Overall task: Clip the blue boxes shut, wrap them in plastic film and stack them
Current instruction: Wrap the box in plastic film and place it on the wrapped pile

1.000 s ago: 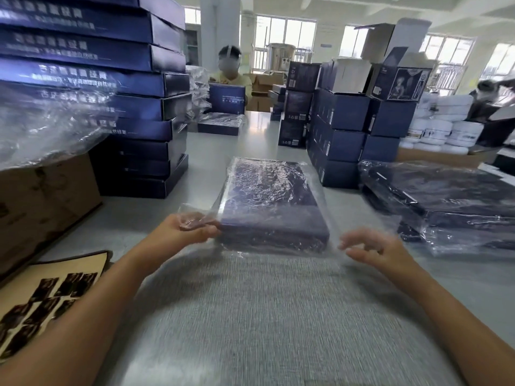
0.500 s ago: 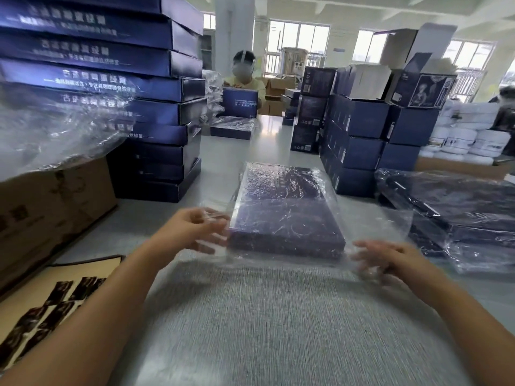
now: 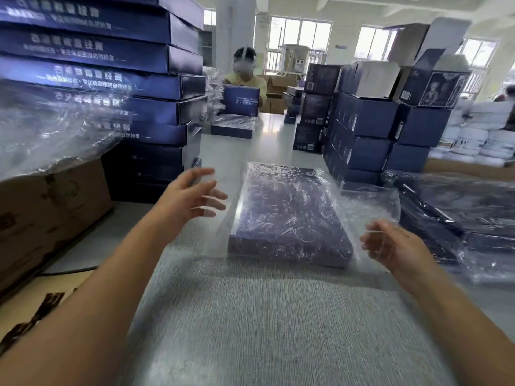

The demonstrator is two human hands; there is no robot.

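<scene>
the left hand (image 3: 184,196) is hovering above the surface (image 3: 250,316), just left of the blue box (image 3: 289,215). its fingers (image 3: 216,194) are spreading wide and straight, pointing right toward the box's left edge, gripping nothing. motion blur is making it unclear whether the fingertips are brushing the plastic film (image 3: 370,204) there.

the right hand (image 3: 395,246) is sitting at the near right corner of the box, palm turned left. its fingers (image 3: 370,240) are curling loosely, a little apart, and a loose flap of the film is lying across the fingertips. whether they are pinching the flap or only touching it cannot be told.

the blue box is lying flat on the surface between the two hands, its long side running from near to far, with crinkled film covering its top and spilling out on the right side.

to the far left, a tall stack of blue boxes (image 3: 111,79) is standing beside a cardboard carton (image 3: 50,213). on the right, a pile of wrapped boxes (image 3: 459,213) is resting on the surface. at the far end, another person (image 3: 245,71) is holding a box upright.
</scene>
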